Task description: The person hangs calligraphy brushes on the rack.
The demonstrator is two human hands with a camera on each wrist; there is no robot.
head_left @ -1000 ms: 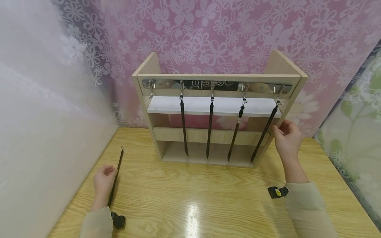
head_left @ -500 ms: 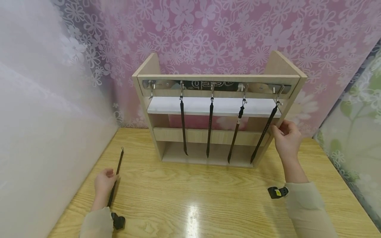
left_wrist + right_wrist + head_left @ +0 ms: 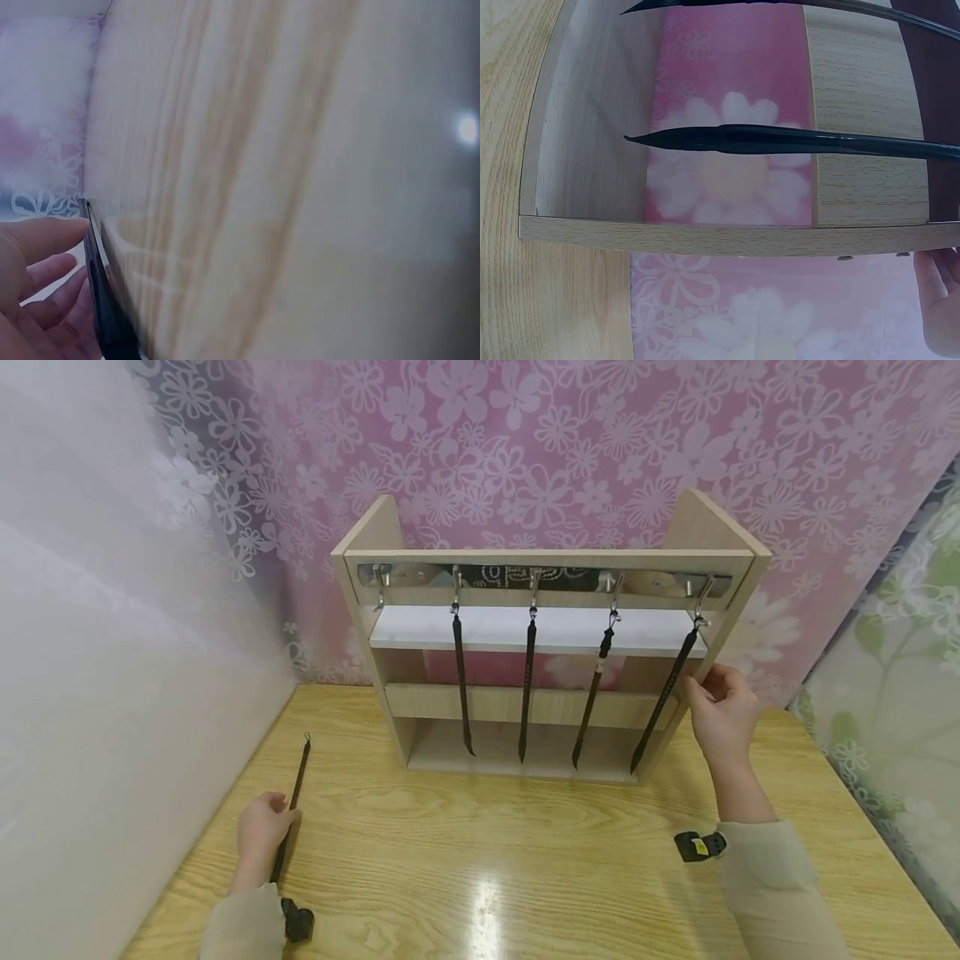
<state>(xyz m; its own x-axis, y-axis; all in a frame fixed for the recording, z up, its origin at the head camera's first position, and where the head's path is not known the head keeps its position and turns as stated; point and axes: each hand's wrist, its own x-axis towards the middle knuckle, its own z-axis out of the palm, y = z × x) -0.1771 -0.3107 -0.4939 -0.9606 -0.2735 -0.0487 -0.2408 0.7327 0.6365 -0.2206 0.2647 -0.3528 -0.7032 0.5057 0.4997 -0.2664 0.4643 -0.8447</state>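
Note:
A dark calligraphy brush (image 3: 300, 774) lies on the table at the left, its hanging loop pointing away from me. My left hand (image 3: 260, 828) is over its lower half, thumb touching the shaft and the other fingers loosely bent beside it. In the left wrist view the brush (image 3: 107, 307) runs alongside the thumb tip. My right hand (image 3: 723, 710) grips the right side panel of a wooden shelf (image 3: 555, 557) by its front edge. From metal hooks along the shelf's top hang several dark brushes (image 3: 527, 685), tips down. Two of these brushes (image 3: 765, 140) cross the right wrist view.
The leftmost hook (image 3: 379, 587) is on the same metal rail as the others. A white board (image 3: 491, 627) spans the shelf under the rail. A pale wall (image 3: 142, 635) closes the left side, and flowered pink cloth (image 3: 570, 452) is behind. The wooden table (image 3: 420, 860) extends in front.
My left hand has slid a little toward me along the brush, and its thumb now overlaps the shaft more. My right hand stays on the shelf's side panel.

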